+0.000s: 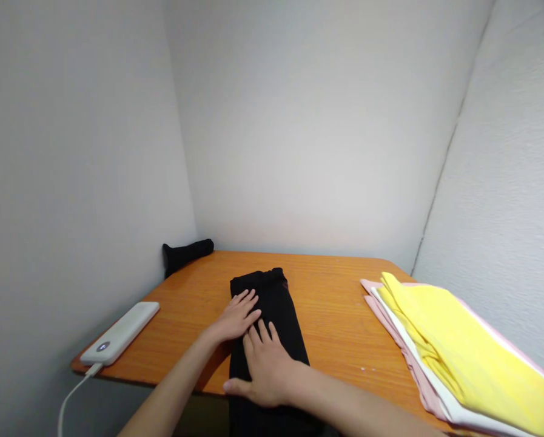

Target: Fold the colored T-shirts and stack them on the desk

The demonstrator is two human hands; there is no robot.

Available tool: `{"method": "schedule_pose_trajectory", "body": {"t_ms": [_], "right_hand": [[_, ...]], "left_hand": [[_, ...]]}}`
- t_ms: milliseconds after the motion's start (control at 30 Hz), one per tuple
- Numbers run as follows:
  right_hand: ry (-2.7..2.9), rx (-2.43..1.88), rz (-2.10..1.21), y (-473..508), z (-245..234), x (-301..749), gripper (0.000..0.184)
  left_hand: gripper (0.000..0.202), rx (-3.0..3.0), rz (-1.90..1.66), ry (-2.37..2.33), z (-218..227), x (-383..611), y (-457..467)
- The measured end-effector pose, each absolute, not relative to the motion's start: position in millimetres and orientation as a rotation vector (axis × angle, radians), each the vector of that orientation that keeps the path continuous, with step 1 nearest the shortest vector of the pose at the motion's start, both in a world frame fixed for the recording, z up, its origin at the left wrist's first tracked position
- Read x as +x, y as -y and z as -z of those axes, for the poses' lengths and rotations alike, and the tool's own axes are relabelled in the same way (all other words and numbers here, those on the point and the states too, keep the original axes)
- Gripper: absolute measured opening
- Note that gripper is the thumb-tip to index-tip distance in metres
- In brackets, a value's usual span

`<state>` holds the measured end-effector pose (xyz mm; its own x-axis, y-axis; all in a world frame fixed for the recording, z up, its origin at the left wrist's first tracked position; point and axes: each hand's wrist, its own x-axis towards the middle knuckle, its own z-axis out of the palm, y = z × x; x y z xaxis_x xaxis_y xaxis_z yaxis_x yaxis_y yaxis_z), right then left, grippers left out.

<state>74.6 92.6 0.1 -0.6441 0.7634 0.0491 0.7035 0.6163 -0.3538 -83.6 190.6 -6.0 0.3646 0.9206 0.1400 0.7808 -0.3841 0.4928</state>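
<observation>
Even light — faint shadow under the left hand, edges bowed.

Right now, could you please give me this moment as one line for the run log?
left hand: flat on black garment | right hand: flat on garment | nearby: power bank, clothes stack

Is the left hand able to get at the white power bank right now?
Probably yes: only bare orange tabletop lies between the left hand and the white power bank, and nothing looks to block that path.
</observation>
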Motion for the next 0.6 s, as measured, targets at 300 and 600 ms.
{"method": "schedule_pose_trajectory", "body": {"t_ms": [300, 600], "right_hand": [[2.495, -1.146, -0.456, -149.2, -26.9, 110.8, 0.048], [2.550, -1.543, -0.096, -248.2, 23.0, 128.2, 0.075]], "left_hand": [[0.068, 2.521, -0.270, -1.590, 11.8, -77.4, -181.6], [0.071, 2.642, -0.252, -1.616, 16.8, -76.4, -181.0]]}}
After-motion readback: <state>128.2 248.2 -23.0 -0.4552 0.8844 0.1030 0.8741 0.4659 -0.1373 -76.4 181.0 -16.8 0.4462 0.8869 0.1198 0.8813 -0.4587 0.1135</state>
